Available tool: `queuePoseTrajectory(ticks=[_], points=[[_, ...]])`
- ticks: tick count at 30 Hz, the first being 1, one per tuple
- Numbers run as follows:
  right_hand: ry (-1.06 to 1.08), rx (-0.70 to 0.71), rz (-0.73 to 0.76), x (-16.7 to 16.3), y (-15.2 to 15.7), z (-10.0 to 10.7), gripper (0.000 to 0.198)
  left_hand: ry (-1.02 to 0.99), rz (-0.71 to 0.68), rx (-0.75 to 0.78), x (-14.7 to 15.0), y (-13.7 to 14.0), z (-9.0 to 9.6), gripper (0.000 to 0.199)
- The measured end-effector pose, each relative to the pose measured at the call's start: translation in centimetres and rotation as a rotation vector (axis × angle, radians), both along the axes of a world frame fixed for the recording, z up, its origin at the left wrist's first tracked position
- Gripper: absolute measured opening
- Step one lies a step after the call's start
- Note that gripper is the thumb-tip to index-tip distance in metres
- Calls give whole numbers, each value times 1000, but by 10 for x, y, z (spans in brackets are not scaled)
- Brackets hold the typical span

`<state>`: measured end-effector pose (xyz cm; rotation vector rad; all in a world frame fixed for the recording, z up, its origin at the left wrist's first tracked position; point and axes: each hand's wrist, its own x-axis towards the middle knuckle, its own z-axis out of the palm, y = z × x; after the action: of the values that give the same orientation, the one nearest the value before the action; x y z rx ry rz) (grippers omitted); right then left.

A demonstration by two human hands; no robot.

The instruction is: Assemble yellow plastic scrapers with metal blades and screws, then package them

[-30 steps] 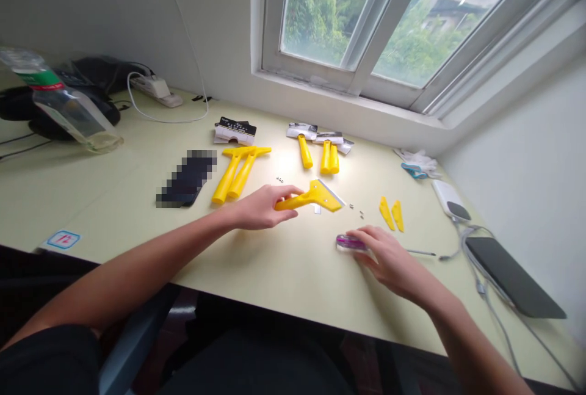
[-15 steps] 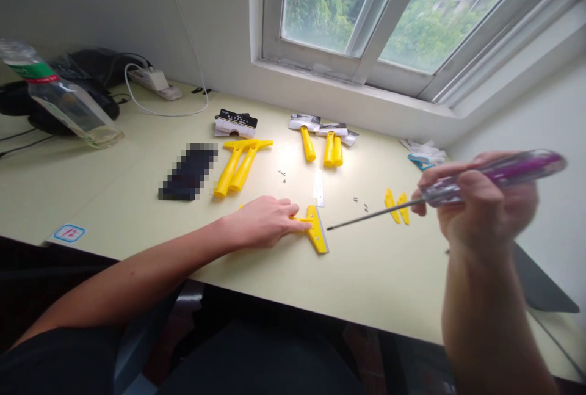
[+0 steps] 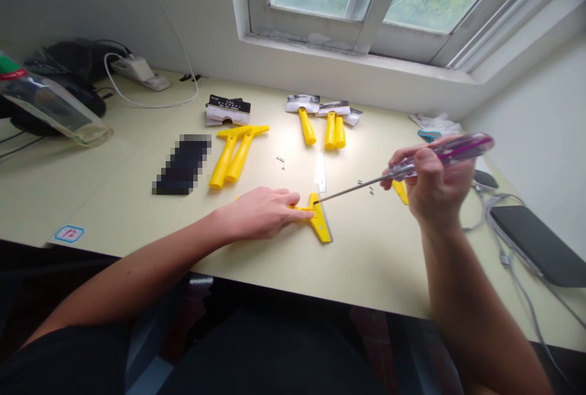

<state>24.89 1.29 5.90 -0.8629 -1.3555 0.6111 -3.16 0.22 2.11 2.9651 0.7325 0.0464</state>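
Observation:
My left hand [image 3: 263, 215] is closed around the handle of a yellow scraper [image 3: 321, 230], its index finger stretched along toward the head. The scraper lies flat, with a grey blade edge along the right side of its head. In my right hand [image 3: 439, 190] is a screwdriver [image 3: 464, 148] with a clear and purple handle. Its shaft slants down to the left, and the tip is at the upper screw spot on the scraper head. Just behind the head lie loose metal blades [image 3: 321, 172]. A yellow plate [image 3: 401, 192] is partly hidden behind my right hand.
Small screws [image 3: 281, 159] lie left of the blades, others [image 3: 371, 190] to the right. Two yellow scraper bodies [image 3: 238, 154] and yellow handles [image 3: 330, 131] sit farther back. A dark pixelated rectangle [image 3: 183, 166], a bottle [image 3: 59, 108], a phone-like slab [image 3: 538, 239] and cables surround the area.
My right hand has moved left with the screwdriver, bringing its tip from beside the blade edge onto the scraper head. My left hand keeps its hold. The camera view has shifted slightly.

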Motion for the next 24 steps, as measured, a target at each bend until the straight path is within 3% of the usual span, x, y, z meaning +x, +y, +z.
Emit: queuePoseTrajectory(ticks=[8,24], points=[[12,-78,-36,1,2,-2,25,-21,16,-42,-1,2,-3,48],[36,-85,-118,0,4,-7,21,-8,23,-74,-2,2,-2,48]])
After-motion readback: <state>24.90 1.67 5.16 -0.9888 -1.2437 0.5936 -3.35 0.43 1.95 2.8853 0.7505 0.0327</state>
